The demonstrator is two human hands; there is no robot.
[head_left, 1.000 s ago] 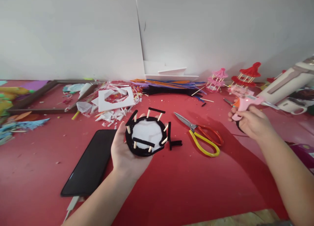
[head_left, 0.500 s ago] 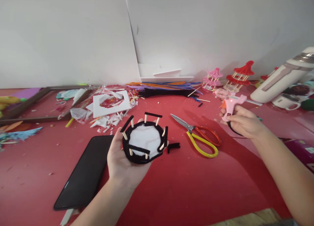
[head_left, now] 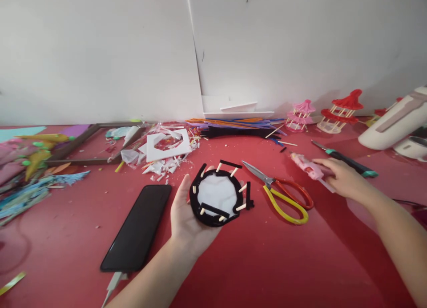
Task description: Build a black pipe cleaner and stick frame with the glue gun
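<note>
On the palm of my left hand (head_left: 187, 228) rests a round white base (head_left: 216, 192) edged in black pipe cleaner, the fingers curled under and around it. Short pale sticks stand up from its rim, and several pairs carry short black pipe-cleaner bars (head_left: 215, 210). My right hand (head_left: 343, 176) grips a pink glue gun (head_left: 308, 168), nozzle pointing away to the left, low over the table. Between the hands lie scissors (head_left: 278, 192) with one red and one yellow handle. A black scrap (head_left: 250, 204) shows just beyond the base's right edge.
A phone (head_left: 136, 228) on a cable lies left of my left hand. Behind are white foam offcuts (head_left: 168, 145), pipe cleaners (head_left: 236, 127), and pink (head_left: 300, 116) and red (head_left: 343, 110) pagoda models. At right are a green-and-black handled tool (head_left: 350, 162) and a flask (head_left: 390, 121).
My right hand has lowered the glue gun toward the table and turned it, uncovering the green-and-black tool. The camera view has shifted left; my left hand still holds the base.
</note>
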